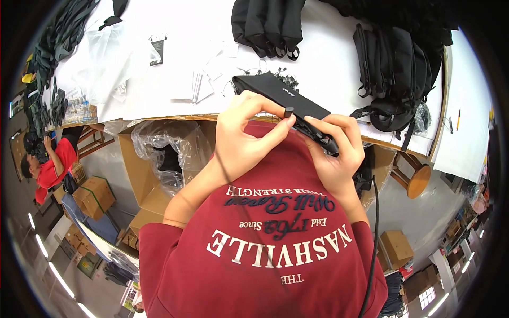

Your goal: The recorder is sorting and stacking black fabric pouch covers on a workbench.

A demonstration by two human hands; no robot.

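Observation:
A flat black fabric pouch (283,91) lies at the near edge of the white table, with its near end raised toward me. My left hand (245,130) is closed, thumb and forefinger pinching a small black piece (289,112) at the pouch's near edge. Whether that piece is a strap end or a fitting, I cannot tell. Close beside it, my right hand (339,143) grips the dark, folded edge of the pouch between thumb and fingers. Small black tags or fittings with cords (286,79) are heaped just behind the pouch.
Black bags (268,26) lie at the far middle, with black backpacks (397,74) at the right. White paper slips (199,87) and clear plastic bags (108,58) cover the left side. Below the table edge stands an open cardboard box (132,159); a wooden stool (419,181) is at right. Another person (55,169) sits far left.

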